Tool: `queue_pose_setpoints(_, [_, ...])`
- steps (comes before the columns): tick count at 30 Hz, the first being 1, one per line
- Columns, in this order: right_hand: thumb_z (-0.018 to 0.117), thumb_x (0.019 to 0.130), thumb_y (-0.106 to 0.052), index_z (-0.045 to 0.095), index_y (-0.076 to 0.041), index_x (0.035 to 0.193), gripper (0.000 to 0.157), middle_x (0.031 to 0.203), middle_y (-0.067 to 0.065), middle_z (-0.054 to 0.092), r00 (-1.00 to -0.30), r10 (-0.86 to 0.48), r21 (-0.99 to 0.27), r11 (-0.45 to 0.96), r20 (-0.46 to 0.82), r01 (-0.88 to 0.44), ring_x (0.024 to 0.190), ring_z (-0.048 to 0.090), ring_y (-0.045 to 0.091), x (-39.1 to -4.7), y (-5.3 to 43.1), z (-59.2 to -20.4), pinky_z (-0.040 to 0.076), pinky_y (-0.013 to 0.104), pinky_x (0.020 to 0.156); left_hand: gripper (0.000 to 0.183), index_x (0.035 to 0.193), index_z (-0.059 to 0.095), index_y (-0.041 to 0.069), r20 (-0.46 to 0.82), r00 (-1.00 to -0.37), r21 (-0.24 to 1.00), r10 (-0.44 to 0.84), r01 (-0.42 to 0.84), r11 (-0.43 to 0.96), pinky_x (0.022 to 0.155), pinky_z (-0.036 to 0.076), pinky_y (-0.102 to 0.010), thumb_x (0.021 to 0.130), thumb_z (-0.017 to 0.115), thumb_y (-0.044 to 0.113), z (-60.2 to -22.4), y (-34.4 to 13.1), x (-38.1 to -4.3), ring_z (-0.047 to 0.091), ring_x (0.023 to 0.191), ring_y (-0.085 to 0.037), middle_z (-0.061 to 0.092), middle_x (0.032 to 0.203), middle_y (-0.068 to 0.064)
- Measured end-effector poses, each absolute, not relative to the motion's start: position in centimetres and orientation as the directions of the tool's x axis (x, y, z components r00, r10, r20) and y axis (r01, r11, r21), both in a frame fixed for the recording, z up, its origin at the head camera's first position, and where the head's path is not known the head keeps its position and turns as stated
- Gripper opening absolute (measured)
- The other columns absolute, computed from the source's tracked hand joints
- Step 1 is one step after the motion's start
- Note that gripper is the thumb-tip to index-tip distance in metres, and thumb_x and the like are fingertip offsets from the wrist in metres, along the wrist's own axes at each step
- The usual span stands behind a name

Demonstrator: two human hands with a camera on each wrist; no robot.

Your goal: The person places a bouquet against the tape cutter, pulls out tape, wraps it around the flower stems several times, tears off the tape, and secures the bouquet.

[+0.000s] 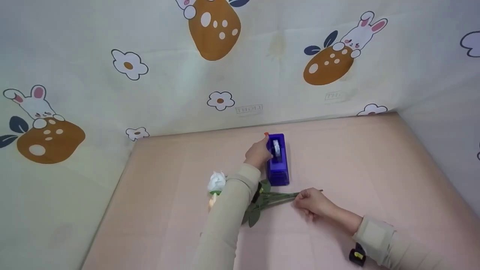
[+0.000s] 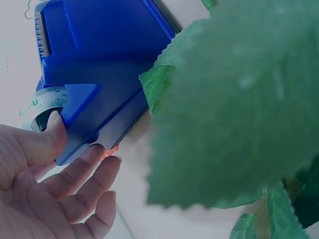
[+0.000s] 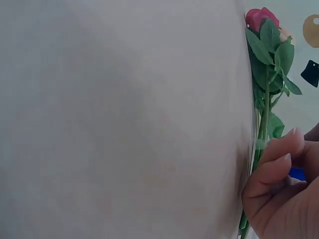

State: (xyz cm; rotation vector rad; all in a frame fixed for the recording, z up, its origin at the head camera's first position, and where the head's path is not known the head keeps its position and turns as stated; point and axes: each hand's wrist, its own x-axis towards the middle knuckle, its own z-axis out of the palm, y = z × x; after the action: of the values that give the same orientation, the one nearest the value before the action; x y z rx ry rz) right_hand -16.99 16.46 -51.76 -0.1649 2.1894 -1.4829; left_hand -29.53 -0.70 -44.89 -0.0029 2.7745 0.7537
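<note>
Toward twelve o'clock on the desk (image 1: pixel 337 150), taking the green stems (image 1: pixel 281 195) in the head view as our centre, is the blue-purple tape dispenser (image 1: pixel 278 168), its roll of tape (image 1: pixel 276 148) near the far end. Our left hand (image 1: pixel 258 153) is at half past eleven and pinches the dispenser's far left side; the left wrist view shows the thumb by the roll and the lower fingers loosely bent, so we judge the hold a light one. The stems belong to a bunch of flowers lying across the middle, with a white rose (image 1: pixel 216 182) at ten o'clock and the stem ends at three, where our right hand (image 1: pixel 313 202) pinches them between curled fingers and thumb. The right wrist view also shows a red bloom (image 3: pixel 261 19).

With so light a hold, the dispenser could swing or slip under a hard pull, since most of its body reaches past our fingers toward six o'clock. Its near end sits close to the leaves (image 1: pixel 254 216), so dragging it that way could snag or crush them. Our thumb could jam the roll. The left sleeve (image 1: pixel 229 213) crosses above the bunch and hides part of it; a lowered forearm could flatten petals. If the right pinch slackened, the stems could fan apart.
</note>
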Motion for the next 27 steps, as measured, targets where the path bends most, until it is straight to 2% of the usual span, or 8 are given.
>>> queue_pose_setpoints(6, [0.054, 0.088, -0.011, 0.05, -0.01, 0.062, 0.026, 0.046, -0.008, 0.044, -0.816, -0.408, -0.909, 0.25, -0.41, 0.332, 0.034, 0.041, 0.001, -16.8, 15.8, -52.3, 0.032, 0.014, 0.036, 0.069, 0.143, 0.03, 0.02, -0.254, -0.964, 0.516, 0.075, -0.07, 0.854, 0.094, 0.04, -0.043, 0.083, 0.063, 0.011, -44.8, -0.7, -29.5, 0.045, 0.123, -0.026, 0.045, 0.138, -0.009])
queue_pose_setpoints(9, [0.054, 0.088, -0.012, 0.051, -0.01, 0.061, 0.027, 0.045, -0.008, 0.046, -0.817, -0.392, -0.906, 0.208, -0.423, 0.37, 0.034, 0.043, 0.001, -16.6, 15.2, -52.4, 0.031, 0.014, 0.035, 0.069, 0.143, 0.03, 0.019, -0.255, -0.964, 0.515, 0.076, -0.069, 0.854, 0.094, 0.04, -0.042, 0.083, 0.063, 0.01, -44.8, -0.7, -29.4, 0.046, 0.122, -0.026, 0.046, 0.137, -0.009])
queue_pose_setpoints(16, [0.052, 0.087, -0.008, 0.053, -0.007, 0.066, 0.021, 0.047, -0.005, 0.052, -0.85, -0.314, -0.905, 0.095, -0.423, 0.415, 0.038, 0.051, 0.003, -15.8, 13.7, -52.8, 0.037, 0.015, 0.036, 0.069, 0.143, 0.03, 0.017, -0.252, -0.964, 0.527, 0.085, -0.063, 0.848, 0.094, 0.04, -0.042, 0.083, 0.061, 0.009, -44.9, -0.7, -29.3, 0.047, 0.122, -0.026, 0.046, 0.137, -0.009])
queue_pose_setpoints(21, [0.051, 0.088, -0.01, 0.055, -0.005, 0.075, 0.015, 0.052, -0.004, 0.056, -0.819, -0.272, -0.856, 0.031, -0.505, 0.517, 0.045, 0.056, 0.004, -15.8, 13.3, -52.9, 0.041, 0.015, 0.04, 0.067, 0.143, 0.031, 0.018, -0.242, -0.966, 0.489, 0.086, -0.045, 0.871, 0.093, 0.041, -0.043, 0.083, 0.061, 0.01, -44.8, -0.7, -29.3, 0.048, 0.12, -0.025, 0.048, 0.135, -0.009])
queue_pose_setpoints(24, [0.051, 0.09, -0.012, 0.054, -0.004, 0.077, 0.015, 0.053, -0.004, 0.057, -0.797, -0.268, -0.83, 0.019, -0.541, 0.557, 0.046, 0.056, 0.004, -16.0, 13.1, -52.9, 0.043, 0.016, 0.043, 0.061, 0.138, 0.039, 0.016, -0.235, -0.968, 0.45, 0.082, -0.034, 0.892, 0.091, 0.042, -0.044, 0.083, 0.064, 0.015, -44.7, -0.8, -29.2, 0.052, 0.115, -0.024, 0.054, 0.129, -0.008])
queue_pose_setpoints(27, [0.05, 0.091, -0.012, 0.053, -0.004, 0.077, 0.017, 0.054, -0.003, 0.057, -0.784, -0.293, -0.822, 0.014, -0.547, 0.569, 0.045, 0.055, 0.004, -16.1, 13.0, -53.0, 0.046, 0.017, 0.044, 0.042, 0.124, 0.053, 0.013, -0.252, -0.967, 0.334, 0.049, -0.04, 0.942, 0.085, 0.046, -0.042, 0.085, 0.064, 0.025, -44.3, -0.9, -29.0, 0.058, 0.104, -0.021, 0.062, 0.116, -0.006])
